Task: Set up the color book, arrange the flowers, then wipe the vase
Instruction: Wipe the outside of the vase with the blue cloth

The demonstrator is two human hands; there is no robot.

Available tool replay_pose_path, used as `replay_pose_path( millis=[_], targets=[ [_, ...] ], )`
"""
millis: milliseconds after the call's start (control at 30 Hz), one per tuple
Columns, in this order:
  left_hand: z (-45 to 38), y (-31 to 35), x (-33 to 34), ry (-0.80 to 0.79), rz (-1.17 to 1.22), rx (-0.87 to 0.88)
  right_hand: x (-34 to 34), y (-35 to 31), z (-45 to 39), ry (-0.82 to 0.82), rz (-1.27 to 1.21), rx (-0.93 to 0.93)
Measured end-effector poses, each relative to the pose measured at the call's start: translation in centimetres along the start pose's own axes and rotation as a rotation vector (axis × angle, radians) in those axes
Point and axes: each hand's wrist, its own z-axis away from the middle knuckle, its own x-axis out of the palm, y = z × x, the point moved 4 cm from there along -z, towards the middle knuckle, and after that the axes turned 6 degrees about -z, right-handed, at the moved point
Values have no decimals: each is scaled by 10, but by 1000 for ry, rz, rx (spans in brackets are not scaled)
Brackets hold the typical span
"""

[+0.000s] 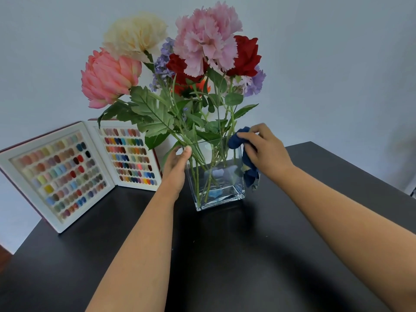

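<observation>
Two hands at the glass vase (pixel 216 176) on the black table (pixel 225 255), my left hand (pixel 177 163) gripped its left corner, my right hand (pixel 263 149) had fingers (pixel 247 137) curled round a blue cloth (pixel 248 170) against its right wall, flowers (pixel 202 52) stood inside

I note a black surface (pixel 225 255) and plain pale wall (pixel 337 64). The color book (pixel 60 174) of nail swatches suggests a salon.
</observation>
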Motion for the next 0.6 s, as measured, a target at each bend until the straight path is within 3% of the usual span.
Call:
replay_pose_path(
  millis=[167, 333, 500, 600],
  targets=[
    [-2, 0, 1, 5, 2, -8, 18, -3, 37, -126, 11, 2],
    [-5, -2, 2, -2, 3, 3, 26, -4, 73, -326, 119, -134],
    [0, 1, 2, -6, 9, 8, 38, 1, 82, -616, 269, -161],
    [1, 3, 3, -1, 11, -4, 16, -4, 55, -277, 55, 82]
  ],
)
